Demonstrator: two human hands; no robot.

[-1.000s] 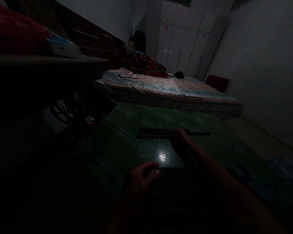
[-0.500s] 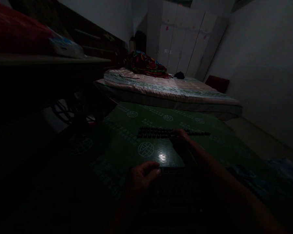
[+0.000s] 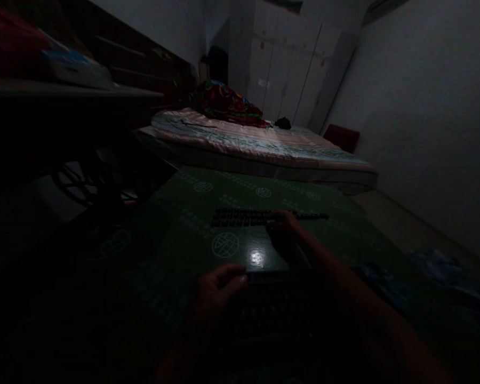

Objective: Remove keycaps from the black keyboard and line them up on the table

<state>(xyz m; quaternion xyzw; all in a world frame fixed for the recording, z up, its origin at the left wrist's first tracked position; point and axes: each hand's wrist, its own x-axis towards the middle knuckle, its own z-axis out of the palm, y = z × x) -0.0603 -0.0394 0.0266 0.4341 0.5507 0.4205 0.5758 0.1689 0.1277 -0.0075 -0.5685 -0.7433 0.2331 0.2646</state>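
The room is very dim. My left hand [image 3: 214, 290] rests with curled fingers on the near left corner of a dark flat object [image 3: 278, 304] that looks like a keyboard, lying on a green printed board [image 3: 184, 229]. My right hand [image 3: 284, 229] reaches forward to a row of small dark pieces [image 3: 240, 217] laid out across the board, its fingers closed down among them. What the fingers pinch cannot be made out.
A mattress with a striped sheet [image 3: 260, 146] lies beyond the board, a colourful cloth bundle [image 3: 224, 101] on it. White wardrobe doors [image 3: 284, 64] stand at the back. A dark table with an iron treadle frame [image 3: 80, 181] is at left. Blue cloth [image 3: 436, 266] lies at right.
The view has shifted a little to the right, so everything sits further left in frame. Both hands stay where they were on the board.
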